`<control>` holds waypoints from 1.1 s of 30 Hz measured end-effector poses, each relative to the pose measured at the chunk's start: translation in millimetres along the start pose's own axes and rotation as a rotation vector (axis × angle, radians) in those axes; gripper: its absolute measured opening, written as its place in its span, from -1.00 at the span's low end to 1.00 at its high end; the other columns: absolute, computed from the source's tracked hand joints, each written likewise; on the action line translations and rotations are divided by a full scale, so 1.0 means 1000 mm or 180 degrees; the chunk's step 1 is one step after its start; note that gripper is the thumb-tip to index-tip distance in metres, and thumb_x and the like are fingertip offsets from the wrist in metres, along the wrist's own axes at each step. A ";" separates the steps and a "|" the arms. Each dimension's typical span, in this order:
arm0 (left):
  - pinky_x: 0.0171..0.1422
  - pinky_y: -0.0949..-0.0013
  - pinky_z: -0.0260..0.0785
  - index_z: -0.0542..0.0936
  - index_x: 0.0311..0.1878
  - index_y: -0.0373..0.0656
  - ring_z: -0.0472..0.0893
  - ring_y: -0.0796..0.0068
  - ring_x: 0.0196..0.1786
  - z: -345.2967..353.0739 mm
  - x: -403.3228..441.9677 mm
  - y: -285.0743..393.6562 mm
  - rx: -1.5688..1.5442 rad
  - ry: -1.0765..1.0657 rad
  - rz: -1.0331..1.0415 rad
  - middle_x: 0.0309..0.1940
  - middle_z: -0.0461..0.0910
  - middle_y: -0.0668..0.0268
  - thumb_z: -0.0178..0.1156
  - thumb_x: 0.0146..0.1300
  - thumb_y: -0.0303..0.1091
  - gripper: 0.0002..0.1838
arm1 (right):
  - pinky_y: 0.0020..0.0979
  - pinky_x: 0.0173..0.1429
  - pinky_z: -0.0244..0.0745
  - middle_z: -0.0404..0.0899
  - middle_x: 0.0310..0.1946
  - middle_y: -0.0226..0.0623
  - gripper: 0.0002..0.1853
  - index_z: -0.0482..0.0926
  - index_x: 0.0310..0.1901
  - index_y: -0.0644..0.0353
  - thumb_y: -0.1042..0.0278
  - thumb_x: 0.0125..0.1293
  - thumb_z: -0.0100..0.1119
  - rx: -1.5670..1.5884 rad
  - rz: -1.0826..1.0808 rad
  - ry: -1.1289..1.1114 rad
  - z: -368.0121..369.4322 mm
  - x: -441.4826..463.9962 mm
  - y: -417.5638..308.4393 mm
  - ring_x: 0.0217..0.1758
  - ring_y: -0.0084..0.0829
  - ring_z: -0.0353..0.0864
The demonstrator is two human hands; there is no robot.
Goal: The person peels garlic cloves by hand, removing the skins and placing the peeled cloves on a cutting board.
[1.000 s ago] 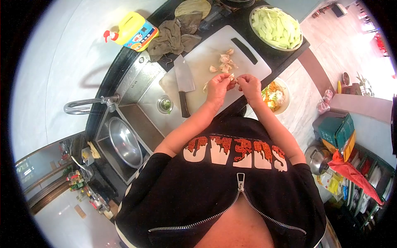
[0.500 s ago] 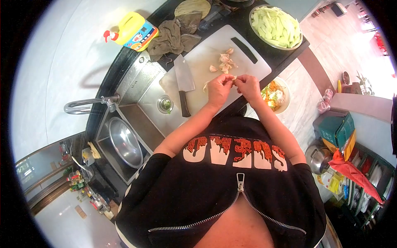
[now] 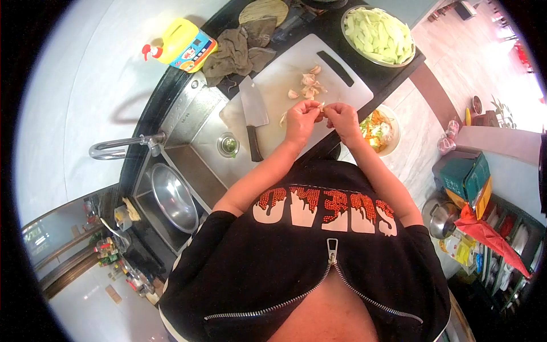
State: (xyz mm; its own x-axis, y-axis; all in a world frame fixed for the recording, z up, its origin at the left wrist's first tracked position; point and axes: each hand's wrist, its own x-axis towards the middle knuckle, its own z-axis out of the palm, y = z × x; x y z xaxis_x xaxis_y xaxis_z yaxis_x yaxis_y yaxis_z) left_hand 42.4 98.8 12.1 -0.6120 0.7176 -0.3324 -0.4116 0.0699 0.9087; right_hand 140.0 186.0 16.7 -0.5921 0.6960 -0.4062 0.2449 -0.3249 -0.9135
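My left hand [image 3: 303, 121] and my right hand [image 3: 343, 121] meet over the near right part of a white cutting board [image 3: 288, 65]. Between their pinched fingertips is a small garlic clove [image 3: 321, 107], partly covered by the fingers. Several unpeeled garlic cloves [image 3: 310, 85] lie on the board just beyond my hands. A pale peeled piece [image 3: 283, 118] rests beside my left hand. To the left, a cleaver [image 3: 254, 108] with a black handle lies flat on the board, its handle pointing toward me.
A steel sink [image 3: 199, 142] with a faucet [image 3: 122, 146] and a metal basin [image 3: 174, 196] is at left. Behind stand a yellow detergent jug [image 3: 185, 45] and a brown cloth [image 3: 236, 54]. A bowl of sliced green vegetable [image 3: 379, 37] sits far right; a scrap bin [image 3: 387, 134] is below the counter edge.
My fingertips have shifted slightly around the garlic clove, which now shows more upright between them. The board, cleaver and other cloves have stayed in place.
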 end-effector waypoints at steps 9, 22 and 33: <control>-0.31 0.56 0.43 0.58 -0.26 -0.29 0.55 0.63 -0.44 0.001 -0.004 0.003 0.1224 0.0055 0.0575 -0.47 0.60 0.34 0.19 0.17 -0.49 -0.90 | -0.33 -0.32 0.49 0.59 -0.52 -0.04 -0.82 0.64 -0.39 0.28 0.35 0.09 0.14 -0.1532 -0.0669 0.0159 0.001 -0.005 -0.010 -0.48 -0.24 0.62; -0.20 0.47 0.50 0.52 -0.18 -0.30 0.60 0.50 -0.33 -0.004 0.006 -0.002 -0.0241 -0.0186 -0.0288 -0.34 0.60 0.24 0.11 0.20 -0.52 -0.86 | -0.51 -0.49 0.40 0.53 -0.63 -0.31 -0.81 0.59 -0.37 0.38 0.40 0.10 0.14 -0.0205 -0.0063 0.0242 0.000 0.004 0.005 -0.59 -0.56 0.48; -0.13 0.43 0.51 0.50 -0.13 -0.26 0.60 0.46 -0.28 -0.012 0.006 -0.006 -0.0535 -0.0262 -0.0573 -0.27 0.59 0.24 0.13 0.22 -0.50 -0.84 | -0.57 -0.53 0.33 0.49 -0.63 -0.40 -0.80 0.58 -0.35 0.39 0.37 0.16 0.18 -0.0116 0.0070 -0.0049 -0.001 0.000 0.001 -0.61 -0.64 0.40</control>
State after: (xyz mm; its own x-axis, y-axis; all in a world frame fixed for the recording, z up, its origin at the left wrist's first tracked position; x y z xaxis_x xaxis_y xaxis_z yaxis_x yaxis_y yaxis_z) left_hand 32.6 94.3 1.9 -0.4644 0.7585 -0.4571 -0.6196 0.0905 0.7797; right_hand 141.3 186.3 15.6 -0.5978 0.6789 -0.4262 0.2856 -0.3164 -0.9046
